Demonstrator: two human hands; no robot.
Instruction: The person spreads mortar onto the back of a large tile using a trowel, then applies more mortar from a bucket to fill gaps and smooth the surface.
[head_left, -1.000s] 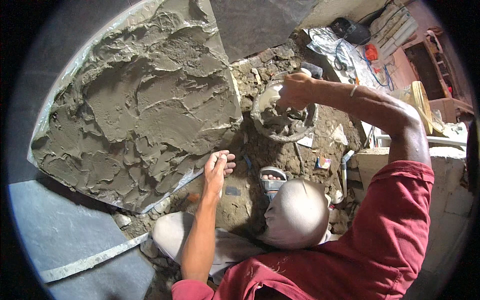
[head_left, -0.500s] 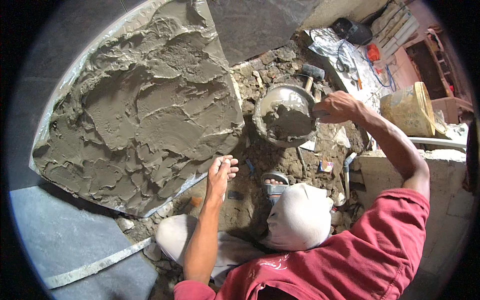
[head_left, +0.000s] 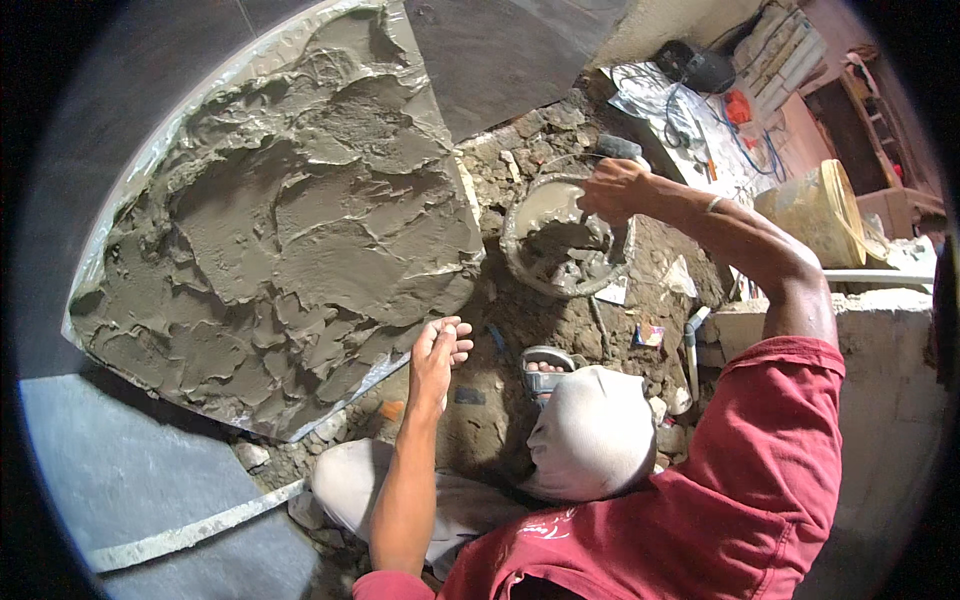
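My right hand (head_left: 614,190) is closed above the far right part of a round bucket (head_left: 512,255). What it grips is hidden by the fingers and the wet mix. Inside the bucket, grey mortar (head_left: 560,245) lies churned, with pale liquid at the far side. My left hand (head_left: 440,350) holds nothing, its fingers loosely curled and apart, just off the near right edge of a large slab (head_left: 370,378). A thick, ridged layer of wet mortar (head_left: 290,230) covers most of that slab.
Dark tiles (head_left: 500,60) border the slab at the back, and blue-grey tiles (head_left: 130,440) lie near left. A hammer (head_left: 618,147) rests on rubble behind the bucket. At right stand a yellowish bucket (head_left: 815,215) and a concrete ledge (head_left: 840,330); a pipe (head_left: 692,350) sticks up nearby.
My right hand has moved from the bucket's right rim leftward and farther back over its opening. The mortar in the bucket is more broken up. My left hand has barely moved.
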